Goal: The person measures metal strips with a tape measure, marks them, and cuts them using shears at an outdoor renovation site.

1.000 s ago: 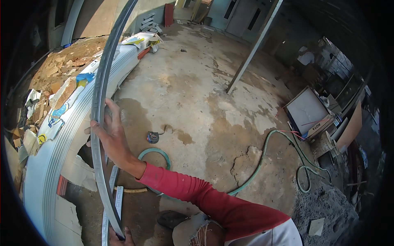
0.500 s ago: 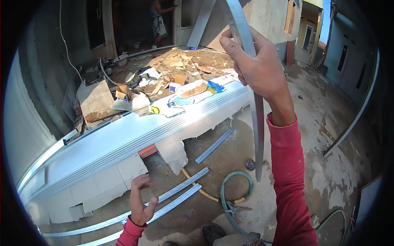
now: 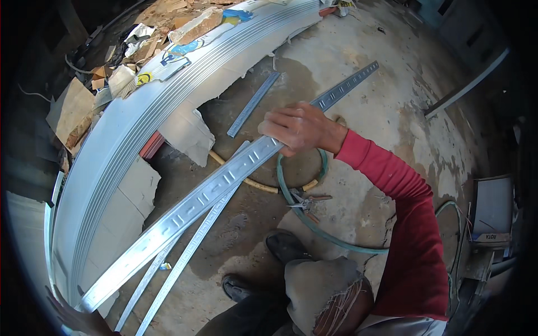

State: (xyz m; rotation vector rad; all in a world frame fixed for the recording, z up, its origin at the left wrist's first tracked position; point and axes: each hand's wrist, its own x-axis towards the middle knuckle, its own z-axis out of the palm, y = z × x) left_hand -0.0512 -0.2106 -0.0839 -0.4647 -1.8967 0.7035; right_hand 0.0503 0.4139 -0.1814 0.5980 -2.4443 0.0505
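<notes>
My right hand (image 3: pixel 297 127) is closed around a long, embossed metal furring channel (image 3: pixel 196 200), gripping it from above. The channel slants from the lower left toward the upper right, over the floor. Beside its near-left end is my left hand (image 3: pixel 81 316), in shadow with fingers spread; whether it touches the metal is unclear. Below the channel, two thinner metal strips, one of them patterned (image 3: pixel 185 255), lie on the ground. A short metal piece (image 3: pixel 253 105) rests farther off. Tin snips (image 3: pixel 304 203) and another tool lie near my feet.
A long stack of white panels (image 3: pixel 120 134) curves along the left, with torn cardboard (image 3: pixel 190 134) under it and rubble (image 3: pixel 193 25) on and behind it. A green hose (image 3: pixel 330 238) loops over the wet concrete. At right stand a metal post (image 3: pixel 468 84) and a box (image 3: pixel 490 215).
The channel has swung from upright to a low slant across the floor, with my right hand lower and still gripping it. My left hand moved to the lower left. The view tilted downward.
</notes>
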